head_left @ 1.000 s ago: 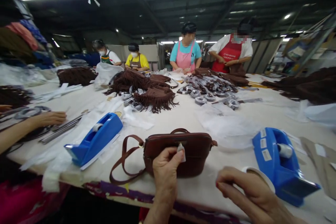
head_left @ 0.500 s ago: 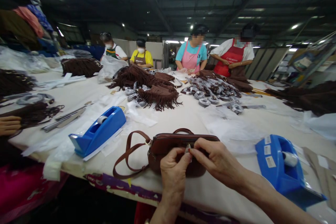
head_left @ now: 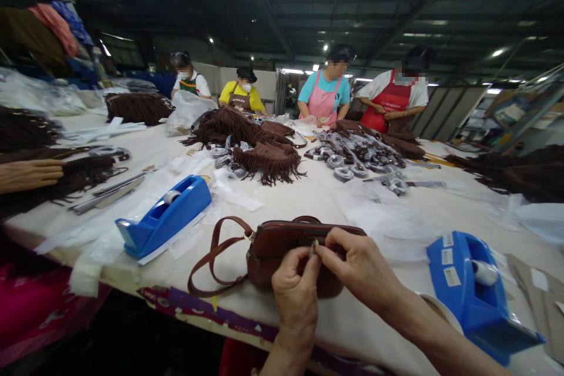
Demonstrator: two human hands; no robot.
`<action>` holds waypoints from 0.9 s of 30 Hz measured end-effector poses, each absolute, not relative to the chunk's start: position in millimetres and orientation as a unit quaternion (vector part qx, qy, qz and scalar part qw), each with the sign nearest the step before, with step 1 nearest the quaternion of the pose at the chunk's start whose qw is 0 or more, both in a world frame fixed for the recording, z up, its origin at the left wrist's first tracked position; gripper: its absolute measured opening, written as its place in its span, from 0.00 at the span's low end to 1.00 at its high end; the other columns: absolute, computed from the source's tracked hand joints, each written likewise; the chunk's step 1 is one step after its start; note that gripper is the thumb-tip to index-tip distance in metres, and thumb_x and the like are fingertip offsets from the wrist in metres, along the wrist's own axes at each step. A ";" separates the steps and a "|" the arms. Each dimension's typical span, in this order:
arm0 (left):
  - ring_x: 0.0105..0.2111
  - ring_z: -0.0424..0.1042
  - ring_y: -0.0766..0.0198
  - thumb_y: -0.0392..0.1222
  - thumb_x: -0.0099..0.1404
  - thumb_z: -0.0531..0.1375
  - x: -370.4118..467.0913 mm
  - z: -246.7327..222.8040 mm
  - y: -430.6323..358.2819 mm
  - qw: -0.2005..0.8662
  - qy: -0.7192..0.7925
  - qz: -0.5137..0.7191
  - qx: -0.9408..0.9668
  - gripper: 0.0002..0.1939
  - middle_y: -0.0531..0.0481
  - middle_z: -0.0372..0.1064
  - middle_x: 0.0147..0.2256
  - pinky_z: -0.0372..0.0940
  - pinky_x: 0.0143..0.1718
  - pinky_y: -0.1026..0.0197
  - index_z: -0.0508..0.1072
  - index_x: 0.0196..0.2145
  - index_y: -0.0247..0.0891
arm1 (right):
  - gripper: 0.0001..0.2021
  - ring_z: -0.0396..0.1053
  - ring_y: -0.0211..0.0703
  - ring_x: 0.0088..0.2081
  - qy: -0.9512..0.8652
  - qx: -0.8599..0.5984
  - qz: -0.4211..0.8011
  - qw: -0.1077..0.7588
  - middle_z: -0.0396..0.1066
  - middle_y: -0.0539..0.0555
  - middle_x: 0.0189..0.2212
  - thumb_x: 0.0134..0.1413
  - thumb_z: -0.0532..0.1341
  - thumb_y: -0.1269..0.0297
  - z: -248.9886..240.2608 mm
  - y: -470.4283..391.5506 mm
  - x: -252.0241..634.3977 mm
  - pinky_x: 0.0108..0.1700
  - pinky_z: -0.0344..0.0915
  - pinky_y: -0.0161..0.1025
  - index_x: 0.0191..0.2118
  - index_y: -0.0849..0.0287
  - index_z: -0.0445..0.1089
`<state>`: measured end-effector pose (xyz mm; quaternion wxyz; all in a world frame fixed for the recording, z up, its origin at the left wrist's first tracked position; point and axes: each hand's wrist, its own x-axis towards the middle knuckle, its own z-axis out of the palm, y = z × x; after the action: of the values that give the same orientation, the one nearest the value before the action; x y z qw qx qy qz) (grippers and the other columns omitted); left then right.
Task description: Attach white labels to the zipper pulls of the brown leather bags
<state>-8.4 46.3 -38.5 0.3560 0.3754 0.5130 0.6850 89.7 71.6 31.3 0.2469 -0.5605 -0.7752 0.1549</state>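
A brown handbag [head_left: 269, 249] rests on its base near the table's front edge, with its strap [head_left: 214, 264] looped out to the left. My left hand [head_left: 296, 285] is in front of the bag, thumb and forefinger pinched on a small pale piece [head_left: 314, 246] at the bag's front. From the right, my right hand [head_left: 363, 264] reaches over the bag, its fingertips closed at the same piece. What that piece is exactly is too small and covered to tell; it sits by a zip line on the bag.
Blue tape dispensers stand left [head_left: 165, 217] and right [head_left: 462, 294]. Fringed brown bags [head_left: 268, 158] and wrapped straps [head_left: 356, 155] lie in heaps mid-table. A co-worker's hand [head_left: 33, 175] touches a fringed bag at left. Several people stand across the table. Thin white sheets [head_left: 388, 220] lie around.
My hands stay pinched at the bag's front with only slight shifts of the fingers. The co-worker's hand at left has moved further into view, to the right, over the fringed bag.
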 end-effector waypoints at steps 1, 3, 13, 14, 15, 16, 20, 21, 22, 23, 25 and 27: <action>0.26 0.69 0.65 0.41 0.53 0.62 -7.3 -38.9 45.9 0.353 0.517 0.687 0.370 0.05 0.52 0.72 0.25 0.62 0.30 0.66 0.75 0.27 0.37 | 0.12 0.57 0.37 0.21 -0.774 -0.562 0.156 0.246 0.61 0.47 0.16 0.49 0.54 0.60 32.1 71.9 89.5 0.25 0.50 0.34 0.19 0.56 0.56; 0.27 0.69 0.64 0.41 0.53 0.62 -5.1 -39.7 45.2 0.346 0.525 0.687 0.363 0.05 0.51 0.73 0.26 0.63 0.32 0.65 0.75 0.28 0.37 | 0.12 0.57 0.37 0.21 -0.775 -0.561 0.159 0.244 0.61 0.48 0.16 0.49 0.54 0.60 33.5 72.5 89.2 0.25 0.50 0.34 0.19 0.56 0.56; 0.33 0.71 0.63 0.36 0.54 0.61 1.7 -45.1 42.0 0.255 0.529 0.725 0.360 0.06 0.50 0.72 0.31 0.63 0.38 0.65 0.72 0.33 0.40 | 0.12 0.58 0.37 0.21 -0.781 -0.552 0.163 0.243 0.61 0.48 0.16 0.49 0.54 0.60 34.9 73.0 90.0 0.25 0.52 0.34 0.18 0.56 0.56; 0.33 0.71 0.63 0.36 0.54 0.61 1.5 -44.9 42.0 0.247 0.528 0.724 0.370 0.07 0.49 0.73 0.32 0.63 0.39 0.65 0.73 0.34 0.40 | 0.12 0.58 0.37 0.22 -0.782 -0.551 0.163 0.243 0.61 0.47 0.16 0.49 0.54 0.60 34.6 73.2 90.3 0.26 0.52 0.34 0.18 0.56 0.56; 0.34 0.71 0.62 0.36 0.54 0.61 1.3 -44.4 42.1 0.240 0.527 0.723 0.377 0.08 0.48 0.73 0.33 0.63 0.39 0.64 0.74 0.34 0.40 | 0.12 0.58 0.37 0.22 -0.783 -0.549 0.163 0.244 0.61 0.47 0.16 0.49 0.54 0.61 34.4 73.4 90.5 0.26 0.52 0.34 0.18 0.56 0.56; 0.34 0.71 0.61 0.36 0.54 0.61 1.0 -43.7 42.3 0.236 0.528 0.720 0.384 0.09 0.48 0.74 0.33 0.63 0.40 0.64 0.74 0.35 0.41 | 0.12 0.58 0.37 0.22 -0.783 -0.548 0.162 0.244 0.61 0.47 0.16 0.49 0.54 0.61 34.1 73.8 90.7 0.26 0.52 0.34 0.18 0.56 0.57; 0.33 0.71 0.60 0.36 0.55 0.60 -0.3 -39.5 42.7 0.234 0.540 0.703 0.399 0.09 0.47 0.74 0.33 0.63 0.39 0.63 0.75 0.35 0.40 | 0.12 0.59 0.37 0.21 -0.785 -0.546 0.159 0.247 0.61 0.47 0.16 0.49 0.54 0.61 34.0 75.5 90.2 0.25 0.52 0.34 0.18 0.57 0.57; 0.33 0.71 0.61 0.36 0.55 0.60 -0.7 -38.1 42.8 0.237 0.544 0.696 0.404 0.08 0.47 0.74 0.32 0.63 0.38 0.63 0.75 0.35 0.39 | 0.12 0.59 0.37 0.21 -0.785 -0.545 0.159 0.248 0.61 0.47 0.16 0.49 0.54 0.61 34.1 75.9 90.1 0.25 0.53 0.34 0.18 0.57 0.57; 0.32 0.71 0.61 0.36 0.55 0.60 -1.3 -36.5 42.9 0.242 0.550 0.688 0.408 0.07 0.47 0.73 0.31 0.63 0.37 0.63 0.75 0.34 0.39 | 0.12 0.59 0.36 0.21 -0.786 -0.543 0.159 0.249 0.61 0.47 0.16 0.49 0.55 0.61 34.1 76.3 90.2 0.25 0.53 0.34 0.18 0.57 0.57; 0.31 0.70 0.61 0.36 0.55 0.59 -2.0 -34.7 43.1 0.251 0.557 0.678 0.408 0.07 0.48 0.73 0.30 0.63 0.37 0.63 0.75 0.33 0.39 | 0.12 0.59 0.36 0.21 -0.787 -0.541 0.159 0.251 0.61 0.47 0.16 0.49 0.55 0.61 34.2 76.7 90.4 0.25 0.53 0.34 0.18 0.57 0.58; 0.30 0.69 0.62 0.38 0.55 0.59 -4.2 -30.3 44.4 0.294 0.567 0.657 0.400 0.06 0.48 0.72 0.29 0.63 0.35 0.63 0.74 0.31 0.38 | 0.12 0.59 0.36 0.21 -0.788 -0.539 0.160 0.252 0.61 0.47 0.16 0.48 0.55 0.61 34.3 77.5 91.3 0.25 0.52 0.33 0.18 0.57 0.58; 0.27 0.68 0.63 0.39 0.54 0.59 -7.5 -24.6 46.6 0.357 0.563 0.636 0.388 0.05 0.49 0.71 0.26 0.62 0.31 0.64 0.73 0.30 0.36 | 0.12 0.59 0.36 0.22 -0.789 -0.538 0.163 0.250 0.62 0.47 0.16 0.48 0.55 0.61 34.5 78.4 92.5 0.25 0.53 0.33 0.18 0.57 0.58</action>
<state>-7.5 46.6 -24.6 0.3572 0.3881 0.5632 0.6360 92.5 78.4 34.5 0.2496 -0.5377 -0.7886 0.1635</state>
